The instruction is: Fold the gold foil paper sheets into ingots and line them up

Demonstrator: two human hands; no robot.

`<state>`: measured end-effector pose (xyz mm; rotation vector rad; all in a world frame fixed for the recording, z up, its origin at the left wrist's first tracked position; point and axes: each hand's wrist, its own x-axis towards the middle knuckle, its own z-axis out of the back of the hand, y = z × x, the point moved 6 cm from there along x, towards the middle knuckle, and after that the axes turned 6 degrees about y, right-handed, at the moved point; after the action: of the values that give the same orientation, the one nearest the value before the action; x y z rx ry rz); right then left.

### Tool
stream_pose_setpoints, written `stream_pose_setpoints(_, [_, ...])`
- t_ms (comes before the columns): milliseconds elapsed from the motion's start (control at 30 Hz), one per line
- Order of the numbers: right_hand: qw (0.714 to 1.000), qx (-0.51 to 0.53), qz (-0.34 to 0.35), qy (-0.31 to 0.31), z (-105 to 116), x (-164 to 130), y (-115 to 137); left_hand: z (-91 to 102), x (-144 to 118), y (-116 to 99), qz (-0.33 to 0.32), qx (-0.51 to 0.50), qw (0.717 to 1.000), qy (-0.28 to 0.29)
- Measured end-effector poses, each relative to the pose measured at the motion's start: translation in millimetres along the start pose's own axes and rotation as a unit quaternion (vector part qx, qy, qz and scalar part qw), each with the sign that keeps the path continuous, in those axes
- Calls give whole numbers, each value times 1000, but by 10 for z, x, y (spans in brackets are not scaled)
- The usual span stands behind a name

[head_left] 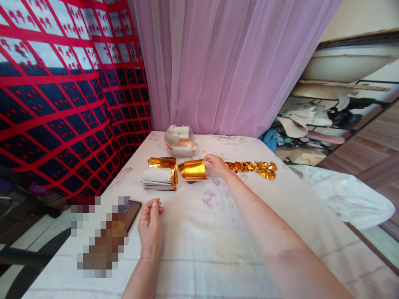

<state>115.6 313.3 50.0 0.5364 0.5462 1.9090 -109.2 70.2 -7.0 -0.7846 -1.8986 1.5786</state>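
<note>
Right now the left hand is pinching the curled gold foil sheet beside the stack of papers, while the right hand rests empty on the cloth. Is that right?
The hands are swapped. In the head view the right hand pinches the curled gold foil sheet beside the stack of papers, while the left hand rests empty on the cloth.

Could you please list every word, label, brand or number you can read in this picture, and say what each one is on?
None can be read.
Red-and-black cloth: small red marks in its squares, a pattern, not letters I can make out.
Gold sheet in the right hand: plain foil.
Plastic bag: no print visible.
Phone near the left hand: partly blurred.
</note>
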Motion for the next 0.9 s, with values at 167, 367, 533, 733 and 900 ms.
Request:
stream_pose_setpoints(167, [998,-21,-60,-3,-113,-136,-244,-1,4,-6,2,3,1000,3])
stream_pose_setpoints(367, [990,-61,-124,-15,-236,-390,-344,-2,11,1,-2,13,1000,2])
stream_pose_setpoints(533, [986,-99,-135,-4,-283,-494,-260,-6,11,3,0,8,1000,1])
stream_pose_setpoints(733, [981,-120,-153,10,-292,-468,-254,-19,11,-14,-8,15,1000,6])
stream_pose_setpoints(900, [979,-124,-162,8,-273,-445,-292,-23,15,-8,-10,6,1000,6])
